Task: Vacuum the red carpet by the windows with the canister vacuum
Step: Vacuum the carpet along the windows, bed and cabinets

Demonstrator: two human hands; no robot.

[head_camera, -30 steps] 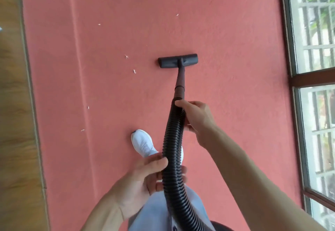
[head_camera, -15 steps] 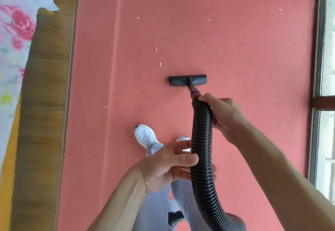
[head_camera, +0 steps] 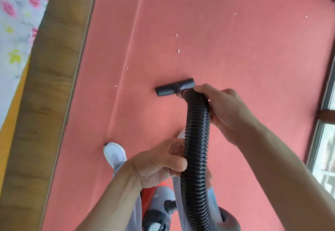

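the nozzle has drawn back toward the person. left hand and right hand grip the hose; scraps remain ahead on the carpet.

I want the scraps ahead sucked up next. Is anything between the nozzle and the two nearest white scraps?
Nothing visible does. Only bare red carpet lies between the nozzle and the nearer scrap and farther scrap. The crease runs to the left, outside that path.

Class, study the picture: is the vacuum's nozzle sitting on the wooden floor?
No, the nozzle lies flat on the red carpet, apart from the wooden floor at the left.
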